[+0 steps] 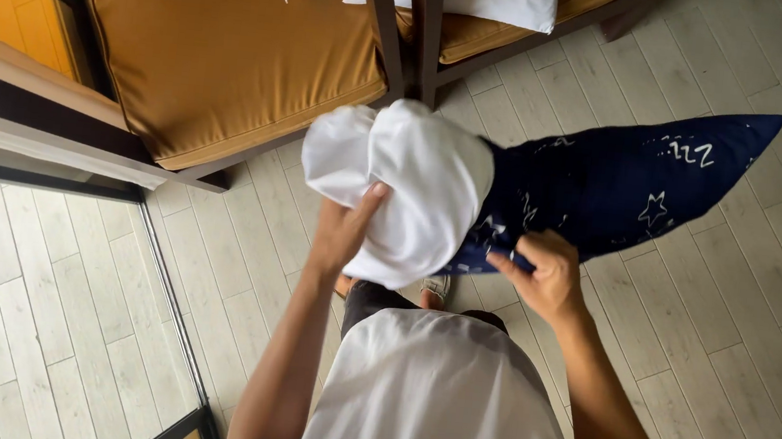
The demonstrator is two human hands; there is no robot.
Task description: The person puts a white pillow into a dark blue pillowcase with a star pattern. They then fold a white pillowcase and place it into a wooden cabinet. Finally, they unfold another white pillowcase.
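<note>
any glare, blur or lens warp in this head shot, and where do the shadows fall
Head view: soft, even daylight, no hard glare; only a mild sheen on the tan cushion. Wide-angle lens bends the floor planks near the edges. The left hand, right hand, white pillow and navy pillowcase look sharp; faint shadow beneath them.

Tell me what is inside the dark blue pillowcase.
A white pillow bulges from the open end of the dark blue pillowcase, between the left hand and right hand. How far it reaches inside is covered by fabric.

You've got a white pillow (404, 187) half inside a navy star-print pillowcase (627, 181), held mid-air above the floor
</note>
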